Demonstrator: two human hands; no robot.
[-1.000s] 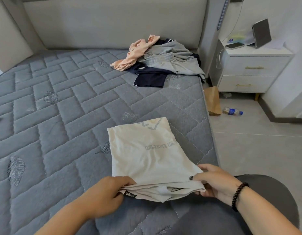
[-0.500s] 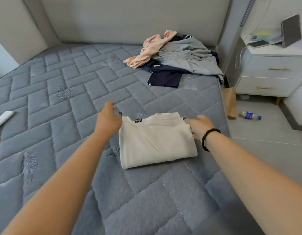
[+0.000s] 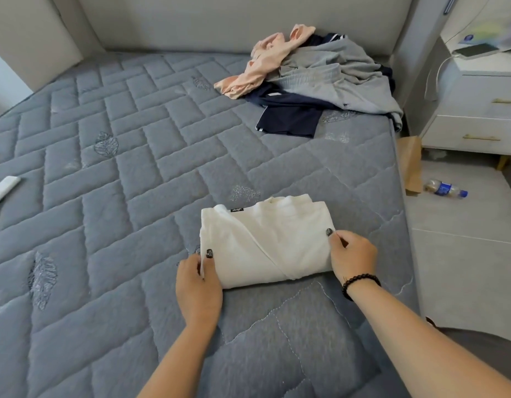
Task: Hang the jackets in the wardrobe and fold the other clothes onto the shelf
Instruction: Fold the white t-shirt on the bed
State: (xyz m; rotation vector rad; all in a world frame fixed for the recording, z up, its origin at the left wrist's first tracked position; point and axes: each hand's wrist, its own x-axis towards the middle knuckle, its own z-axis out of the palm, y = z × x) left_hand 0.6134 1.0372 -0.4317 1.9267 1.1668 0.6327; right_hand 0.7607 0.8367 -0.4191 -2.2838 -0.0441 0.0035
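Both hands are now sitting at the near corners of the folded white garment (image 3: 265, 242), where half a second ago they were reaching out over its far edge. The left hand (image 3: 198, 285) is gripping the near-left corner, thumb lying on top of the cloth with the fingers (image 3: 209, 255) tucked beside and under the fold, pinching it. The right hand (image 3: 353, 257) is doing the same at the near-right corner, thumb on top and the rest curled round the edge; a black bead bracelet (image 3: 360, 284) is circling that wrist. The garment is lying flat as a tidy rectangle on the grey quilted bed (image 3: 119, 196), close to the bed's right edge and towards the near end, its small black label (image 3: 237, 210) showing at the far fold. It is looking more compact and squared than a second ago, when it was being held up half-open at the near edge.

Up at the far right corner of the bed the unfolded pile is waiting: a peach garment (image 3: 263, 64) draped over a grey garment (image 3: 334, 73), with a navy garment (image 3: 288, 113) spreading out beneath them. A white remote (image 3: 3, 188) is lying at the left edge of the bed.

On the floor beside the bed, a brown paper bag (image 3: 410, 165) is leaning against the mattress side, contents hidden, and a plastic bottle (image 3: 445, 188) is lying on its side near it. The white nightstand (image 3: 475, 122) is standing with both drawers closed, a phone (image 3: 475, 50) resting on top.
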